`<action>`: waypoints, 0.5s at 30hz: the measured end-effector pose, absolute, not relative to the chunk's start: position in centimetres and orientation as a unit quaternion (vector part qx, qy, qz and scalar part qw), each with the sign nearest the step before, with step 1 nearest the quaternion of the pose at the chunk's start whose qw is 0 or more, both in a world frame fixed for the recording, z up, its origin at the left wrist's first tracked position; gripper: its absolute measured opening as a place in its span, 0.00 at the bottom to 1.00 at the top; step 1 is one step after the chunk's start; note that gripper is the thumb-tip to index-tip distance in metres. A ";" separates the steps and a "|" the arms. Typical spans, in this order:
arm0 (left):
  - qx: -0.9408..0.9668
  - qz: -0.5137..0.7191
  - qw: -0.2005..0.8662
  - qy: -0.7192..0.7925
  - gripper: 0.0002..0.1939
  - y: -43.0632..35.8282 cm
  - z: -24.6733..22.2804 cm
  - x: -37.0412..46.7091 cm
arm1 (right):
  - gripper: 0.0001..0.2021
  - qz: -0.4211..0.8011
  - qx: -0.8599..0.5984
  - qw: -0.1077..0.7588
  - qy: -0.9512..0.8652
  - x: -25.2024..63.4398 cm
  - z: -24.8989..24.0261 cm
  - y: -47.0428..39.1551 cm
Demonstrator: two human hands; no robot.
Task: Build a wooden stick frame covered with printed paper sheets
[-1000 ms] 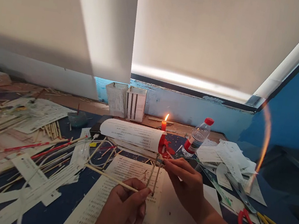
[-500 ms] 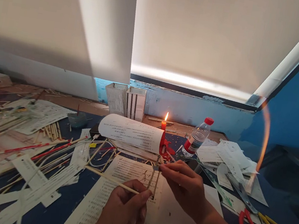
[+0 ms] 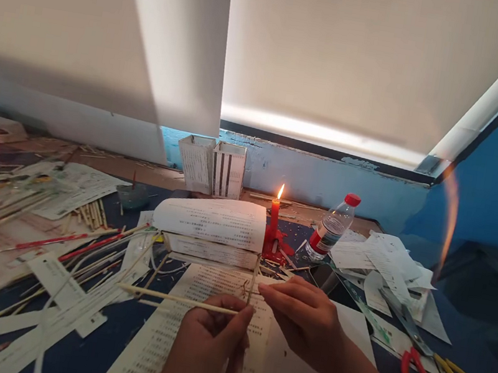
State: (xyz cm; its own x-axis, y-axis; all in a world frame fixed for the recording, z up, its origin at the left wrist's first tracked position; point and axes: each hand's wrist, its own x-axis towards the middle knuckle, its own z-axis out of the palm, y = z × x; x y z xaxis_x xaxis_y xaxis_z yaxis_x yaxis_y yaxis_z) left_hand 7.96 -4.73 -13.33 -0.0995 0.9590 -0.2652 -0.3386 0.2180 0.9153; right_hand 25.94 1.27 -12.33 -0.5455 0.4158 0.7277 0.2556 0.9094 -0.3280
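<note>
My left hand [image 3: 209, 344] pinches a corner of a frame of thin wooden sticks [image 3: 179, 299] between thumb and forefinger. A curled printed paper sheet [image 3: 210, 218] is joined to the frame's far side. My right hand [image 3: 313, 319] is beside the frame's right upright, fingers pressed together; whatever they may hold is hidden. Under the frame lies a printed page [image 3: 148, 347]. A lit red candle [image 3: 274, 216] stands just beyond the frame, in a patch of red wax [image 3: 284, 249].
A water bottle [image 3: 329, 231], a phone [image 3: 326, 279], paper scraps [image 3: 384, 258] and red-and-yellow-handled scissors or pliers [image 3: 415, 358] lie right. Two paper boxes [image 3: 227, 170] stand at the back. Sticks, paper strips [image 3: 58, 282] and a small bowl [image 3: 131, 196] crowd the left.
The frame has tipped in my left hand, so its paper-covered side shows more beside the candle. My right fingertips have moved slightly down; the small greyish piece seen at them earlier is out of sight.
</note>
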 end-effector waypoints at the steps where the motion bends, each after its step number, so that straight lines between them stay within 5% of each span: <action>1: 0.315 0.545 0.591 0.505 0.20 -4.7 -13.1 7.9 | 0.23 0.093 -0.196 0.420 -0.881 25.9 -12.4 1.1; 15: 0.329 0.536 0.623 0.465 0.21 -4.4 -14.0 8.1 | 0.16 0.176 -0.326 0.195 -0.908 25.3 -6.9 1.9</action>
State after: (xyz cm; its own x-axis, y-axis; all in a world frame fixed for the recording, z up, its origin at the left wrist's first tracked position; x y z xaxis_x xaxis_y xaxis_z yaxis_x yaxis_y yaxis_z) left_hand 8.10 -4.37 -13.97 -0.0073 0.9740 -0.2263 -0.3622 0.2083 0.9085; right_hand 25.29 1.87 -6.87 -0.7116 0.6603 0.2401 0.5233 0.7261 -0.4461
